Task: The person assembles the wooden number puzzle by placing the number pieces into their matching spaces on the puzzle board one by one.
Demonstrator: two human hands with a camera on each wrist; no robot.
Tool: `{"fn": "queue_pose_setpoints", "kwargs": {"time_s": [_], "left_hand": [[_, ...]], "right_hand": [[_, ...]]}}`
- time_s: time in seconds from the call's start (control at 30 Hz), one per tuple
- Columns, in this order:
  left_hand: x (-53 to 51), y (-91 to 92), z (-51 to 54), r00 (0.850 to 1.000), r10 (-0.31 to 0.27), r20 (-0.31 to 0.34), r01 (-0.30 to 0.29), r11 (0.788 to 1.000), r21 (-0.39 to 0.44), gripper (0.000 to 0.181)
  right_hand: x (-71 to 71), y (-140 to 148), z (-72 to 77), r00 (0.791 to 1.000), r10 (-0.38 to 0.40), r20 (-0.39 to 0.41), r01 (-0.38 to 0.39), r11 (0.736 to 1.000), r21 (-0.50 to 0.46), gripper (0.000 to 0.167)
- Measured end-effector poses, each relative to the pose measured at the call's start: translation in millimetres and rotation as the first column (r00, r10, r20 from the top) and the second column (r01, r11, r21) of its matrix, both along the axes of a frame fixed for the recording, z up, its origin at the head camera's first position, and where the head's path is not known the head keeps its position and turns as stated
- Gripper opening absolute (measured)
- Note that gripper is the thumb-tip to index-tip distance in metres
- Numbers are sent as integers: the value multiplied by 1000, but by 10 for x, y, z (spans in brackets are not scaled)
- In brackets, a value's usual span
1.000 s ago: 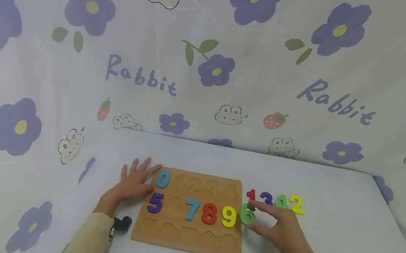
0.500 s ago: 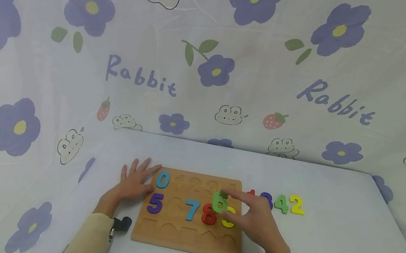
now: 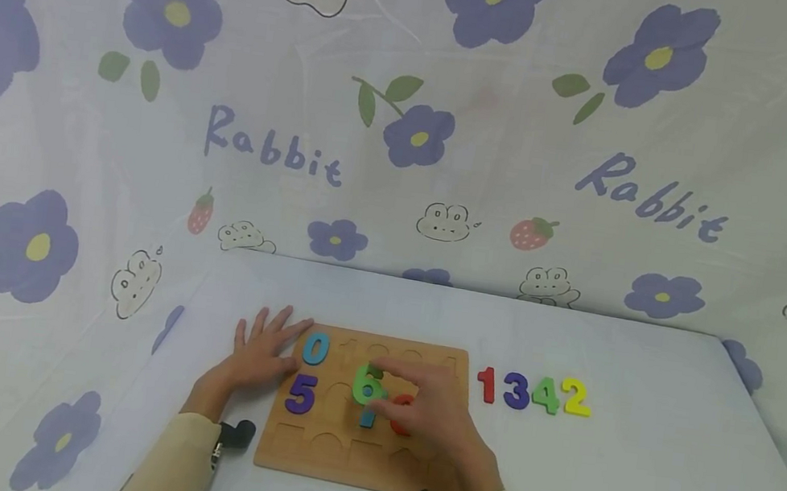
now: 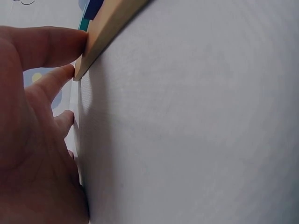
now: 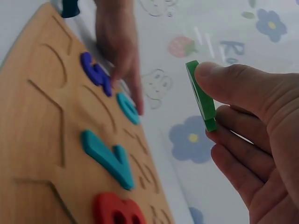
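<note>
My right hand (image 3: 429, 408) pinches a green number 6 (image 3: 366, 386) between thumb and fingers, above the wooden puzzle board (image 3: 310, 463). In the right wrist view the green 6 (image 5: 202, 95) shows edge-on, raised clear of the board. Below it, the blue 7 (image 3: 367, 418) and red 8 (image 3: 401, 413) are partly covered; the yellow 9 is hidden by my hand. My left hand (image 3: 263, 356) rests at the board's left edge, fingers spread, thumb and index finger touching it. A blue 0 (image 3: 315, 348) and purple 5 (image 3: 301, 394) sit on the board near that hand.
Right of the board, a red 1 (image 3: 486, 385), purple 3 (image 3: 516, 391), green 4 (image 3: 546, 396) and yellow 2 (image 3: 576, 398) lie in a row on the white table (image 3: 659, 470). A flowered cloth (image 3: 509, 129) hangs behind.
My right hand has carried the green 6 leftward, from beside the board's right edge to over the 7. The loose numbers at right are uncovered. My left hand stays put.
</note>
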State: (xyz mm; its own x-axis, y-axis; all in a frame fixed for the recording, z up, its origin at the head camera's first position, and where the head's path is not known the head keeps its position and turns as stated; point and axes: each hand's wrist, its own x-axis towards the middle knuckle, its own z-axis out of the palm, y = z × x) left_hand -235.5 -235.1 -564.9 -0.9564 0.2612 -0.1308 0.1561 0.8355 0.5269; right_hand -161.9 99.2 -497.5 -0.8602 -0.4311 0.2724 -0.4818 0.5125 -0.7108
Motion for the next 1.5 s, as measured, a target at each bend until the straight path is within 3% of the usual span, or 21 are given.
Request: {"fn": "queue_pose_setpoints", "kwargs": {"time_s": [0.2,0.37,0.6,0.83,1.1,1.2,1.33,1.43,1.5], "left_hand": [[-13,-18,-36,1000,-8,-17,8,1000,24,75],[-52,-53,-144,999,-3,-32,4,1000,26,76],[-105,-79,-233,999,-4,-33,4,1000,21,75],[-82,-63,-195,1000,-7,-25,8,1000,22,76],[-75,-59,-181,1000,-9,-24,10,1000,28,76],[-86,-67,-194,1000,-11,-29,11,1000,29,76],[-59,-45,-119,1000,-11,-12,11,1000,10,76],[-27,-26,-46,1000,-15,-5,15,1000,15,76],[-32,-26,-59,1000,-13,-11,13,1000,22,77]], "right_hand": [[-20,-209,-152,996,16,85,-18,1000,20,52],[-37,-335,-281,991,11,131,-19,998,58,51],[-67,-446,-382,990,8,139,-28,989,148,52],[-105,-519,-431,991,8,132,-41,968,248,51],[-114,-568,-470,997,52,64,-68,955,290,49],[-113,-581,-461,996,62,56,-76,955,286,49],[-108,-581,-474,996,52,76,-70,961,268,51],[-86,-532,-507,993,23,114,-47,975,215,54],[-68,-461,-513,990,6,143,-29,987,159,55]]}}
